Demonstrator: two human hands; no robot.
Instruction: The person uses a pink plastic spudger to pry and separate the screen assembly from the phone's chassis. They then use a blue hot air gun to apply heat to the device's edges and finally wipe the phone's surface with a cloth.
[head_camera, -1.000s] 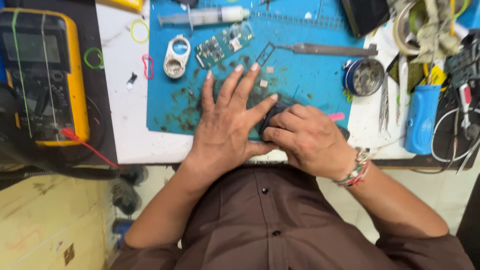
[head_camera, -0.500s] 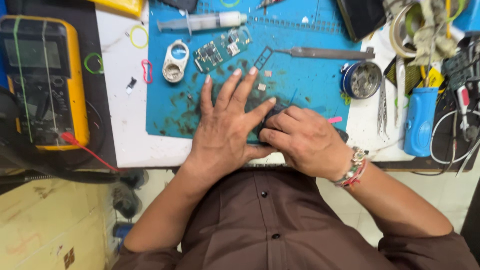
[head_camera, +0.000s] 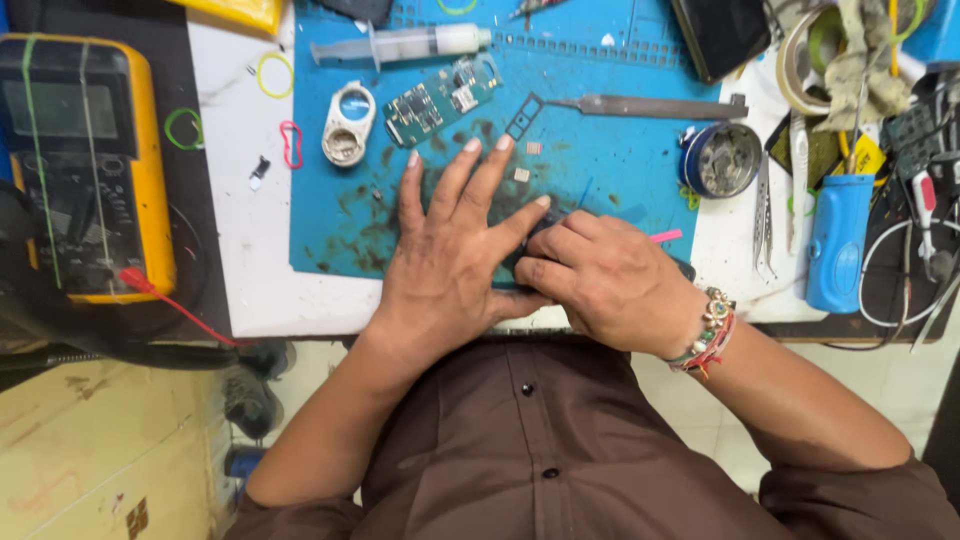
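My left hand (head_camera: 450, 255) lies flat on the blue work mat (head_camera: 610, 160) with its fingers spread, and its thumb rests against a small dark device (head_camera: 546, 222). My right hand (head_camera: 600, 280) is curled over that device and grips it. The hand hides most of it. A beaded bracelet is on the right wrist. A pink strip (head_camera: 665, 236) sticks out from behind the right hand. A green circuit board (head_camera: 438, 100) and a white oval part (head_camera: 348, 125) lie beyond my left fingers.
A yellow multimeter (head_camera: 85, 165) with a red lead sits at the left. A syringe (head_camera: 400, 45), metal tweezers (head_camera: 650, 105), a round tin (head_camera: 722, 158), a blue bottle (head_camera: 838, 240), tape rolls and cables crowd the back and right of the bench.
Both hands keep the same pose on the mat and the device. The fingers of my left hand have shifted only slightly.
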